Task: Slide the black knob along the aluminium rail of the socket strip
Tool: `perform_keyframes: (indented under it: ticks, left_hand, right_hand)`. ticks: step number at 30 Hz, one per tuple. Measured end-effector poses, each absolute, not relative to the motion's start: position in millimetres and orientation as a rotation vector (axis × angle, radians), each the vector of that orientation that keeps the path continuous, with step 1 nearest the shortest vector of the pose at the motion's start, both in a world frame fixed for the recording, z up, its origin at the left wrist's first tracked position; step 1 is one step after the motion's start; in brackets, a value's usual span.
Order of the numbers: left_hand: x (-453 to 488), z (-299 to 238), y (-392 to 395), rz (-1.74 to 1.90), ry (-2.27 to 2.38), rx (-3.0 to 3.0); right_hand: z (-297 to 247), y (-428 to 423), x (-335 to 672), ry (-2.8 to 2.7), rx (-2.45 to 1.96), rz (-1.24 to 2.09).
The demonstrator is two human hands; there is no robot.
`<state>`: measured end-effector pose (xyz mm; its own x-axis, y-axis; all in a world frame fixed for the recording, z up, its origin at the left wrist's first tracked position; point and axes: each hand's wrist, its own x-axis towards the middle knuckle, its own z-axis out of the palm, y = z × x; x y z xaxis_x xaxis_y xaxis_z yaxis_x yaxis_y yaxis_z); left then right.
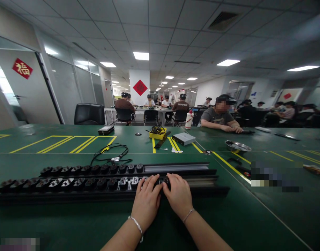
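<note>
Two rows of black socket modules (90, 182) with metal contacts stand in long black rails (110, 197) across the table in front of me. Over the front rail, my left hand (147, 197) has its fingers curled on the end of the row. My right hand (179, 195) is beside it, fingers bent around a small black module (166, 180). Both thumbs and index fingertips meet close around that spot, and the fingers partly hide what they grip. To the right of my hands, the rails' inner channel (201, 182) shows without modules.
A looped black cable (110, 146) lies behind the rails. Farther back are a yellow box with cables (157, 132), a grey box (184, 138) and a metal bowl (238, 146). A person (220, 116) sits across the green table (71, 226); others work behind.
</note>
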<state>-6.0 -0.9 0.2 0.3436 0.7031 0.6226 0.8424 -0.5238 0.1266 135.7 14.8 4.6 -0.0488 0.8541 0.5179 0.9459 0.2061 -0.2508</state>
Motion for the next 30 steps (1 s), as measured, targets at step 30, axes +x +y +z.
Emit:
perform_keyframes:
  ticks: [30]
  left_hand:
    - [-41, 3, -18, -0.769, -1.263, -2.596]
  right_hand:
    - [8, 15, 140, -1.922, -1.655, -0.214]
